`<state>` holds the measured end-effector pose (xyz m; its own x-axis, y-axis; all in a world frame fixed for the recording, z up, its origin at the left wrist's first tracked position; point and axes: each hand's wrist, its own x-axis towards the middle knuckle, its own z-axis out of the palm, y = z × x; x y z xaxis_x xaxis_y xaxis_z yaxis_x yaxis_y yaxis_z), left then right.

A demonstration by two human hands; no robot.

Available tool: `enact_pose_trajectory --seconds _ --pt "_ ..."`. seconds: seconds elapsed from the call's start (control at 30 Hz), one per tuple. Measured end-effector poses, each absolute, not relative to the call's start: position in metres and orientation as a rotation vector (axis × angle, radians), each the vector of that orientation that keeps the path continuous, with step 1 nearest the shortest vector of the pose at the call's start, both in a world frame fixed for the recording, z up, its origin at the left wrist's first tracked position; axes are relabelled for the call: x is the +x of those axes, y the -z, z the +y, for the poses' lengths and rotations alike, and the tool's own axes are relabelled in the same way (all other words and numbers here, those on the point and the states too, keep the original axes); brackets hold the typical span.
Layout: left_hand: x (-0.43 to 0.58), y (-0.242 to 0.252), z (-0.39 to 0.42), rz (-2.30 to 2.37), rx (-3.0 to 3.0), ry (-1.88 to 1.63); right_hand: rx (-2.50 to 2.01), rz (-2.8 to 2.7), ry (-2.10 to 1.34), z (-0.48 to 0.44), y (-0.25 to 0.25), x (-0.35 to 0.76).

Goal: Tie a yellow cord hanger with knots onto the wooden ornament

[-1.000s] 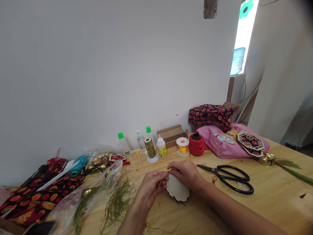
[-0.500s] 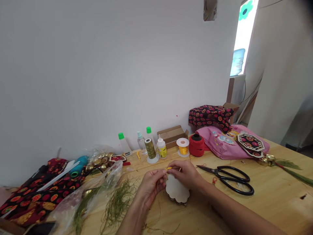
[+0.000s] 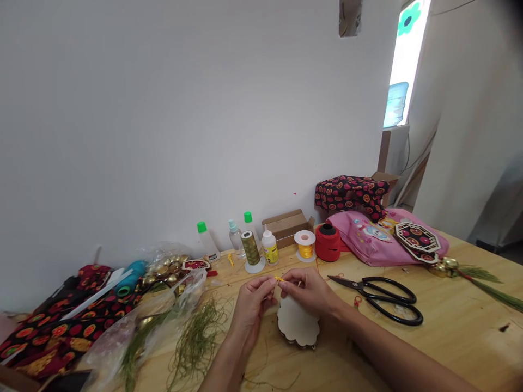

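Nearest the front edge of the worktop (image 3: 453, 343) there's a thin loose thread or two, plus a messy heap of green thread (image 3: 196, 337) just left of the left forearm. Further left is a crumpled clear plastic bag (image 3: 108, 351), and black-and-red patterned fabric (image 3: 81, 313) sprawls over the left side.

A bit further in, around mid-worktop, is a pale scalloped piece (image 3: 299, 326). The right hand (image 3: 309, 291) covers part of its top, and I honestly can't tell if it's lying down or hanging. Just above it, both hands are pinching a bit of yellow cord (image 3: 279, 278), thumbs against fingertips, with the left hand (image 3: 254, 299) close up beside the right.

Black-handled scissors (image 3: 386, 283) lie right of the right hand, tip pointing left. Towards the back edge stand an olive thread spool (image 3: 250, 249), a glue bottle (image 3: 270, 247), a yellow spool (image 3: 305, 251) and a red spool (image 3: 328, 246). A pink bag (image 3: 362, 245) sits towards the back right corner, and a cardboard box (image 3: 288, 226) is behind the glue.
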<state>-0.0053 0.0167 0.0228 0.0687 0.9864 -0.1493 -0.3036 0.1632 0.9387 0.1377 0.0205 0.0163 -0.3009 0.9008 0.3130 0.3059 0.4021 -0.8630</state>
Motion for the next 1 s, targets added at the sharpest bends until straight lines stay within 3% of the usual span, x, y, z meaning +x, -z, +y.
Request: enact_pose_trajectory --seconds 0.2,0.5,0.8,1.0 --pt "-0.0052 -0.0206 0.0190 1.114 1.098 -1.221 -1.022 -1.791 -0.932 0.0226 -0.0120 0.1370" --pt "-0.0012 -0.0176 0.0135 0.850 0.956 -1.072 -0.945 -1.765 -1.012 0.0218 -0.0151 0.1376" --pt "-0.0031 -0.0156 0.0162 0.892 0.835 -1.139 -1.017 -1.622 -0.773 0.0256 -0.0114 0.1357" --pt "-0.0039 -0.0143 0.0165 0.945 0.938 -1.143 -1.001 -1.600 -0.932 0.0267 -0.0121 0.1350"
